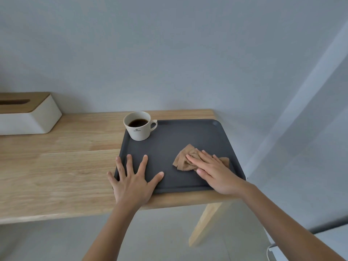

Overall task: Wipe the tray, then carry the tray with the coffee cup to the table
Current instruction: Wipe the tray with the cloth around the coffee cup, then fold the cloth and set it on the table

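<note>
Wiping is judged to be the step in hand: a crumpled tan cloth (190,159) is pressed flat onto the dark grey tray (180,140) by the right hand (216,172), whose grip is laid out with fingers together on top of the cloth, nothing being pinched. The left hand (131,181) is spread wide, palm down, over the lower left corner of the tray, and the tray is apparently steadied by it.

The tray is seen right of centre in the frame, lying on the wooden desk (56,166) at its right end, close to the desk's near edge. A white coffee cup (138,127) is stood in the upper left corner of the tray, its handle turned to the right and dark coffee well below the rim.

The tray is judged to be stiff, light and smooth, with a low raised rim, so some sliding on the wood is to be expected. For carrying, the two short sides are best taken, thumbs over the rim. The cup is breakable and off-centre, so the load will be uneven and must be kept level. A tissue box (28,115) is seen at the left edge.
</note>
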